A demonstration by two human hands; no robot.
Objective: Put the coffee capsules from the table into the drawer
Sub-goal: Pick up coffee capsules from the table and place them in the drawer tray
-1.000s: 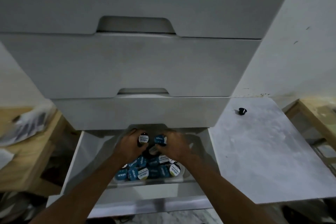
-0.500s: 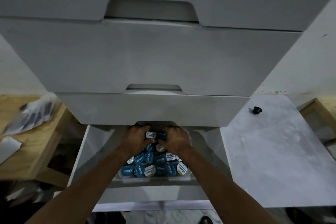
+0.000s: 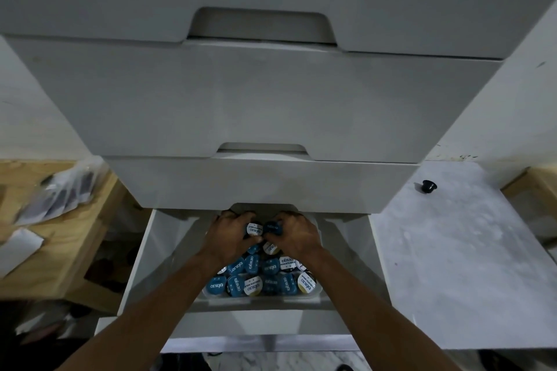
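Observation:
The bottom drawer (image 3: 141,262) of a white cabinet is pulled open. Inside it a clear tray (image 3: 259,300) holds several blue and white coffee capsules (image 3: 241,283). Both my hands reach over the tray's far end, side by side. My left hand (image 3: 229,235) is closed around a white-lidded capsule (image 3: 253,228). My right hand (image 3: 297,235) grips a blue-lidded capsule (image 3: 272,228). Their fingertips are hidden under the drawer above. One black capsule (image 3: 428,186) stands alone on the marble table (image 3: 452,265) at the right.
Two shut drawers (image 3: 256,105) overhang the open one closely. A wooden shelf (image 3: 60,238) at the left carries plastic packets (image 3: 57,196) and paper. Another wooden frame (image 3: 536,187) stands at the far right beside the table.
The view has moved closer and a little lower. Both hands stay over the tray's far end, still holding capsules, slightly further under the drawer above.

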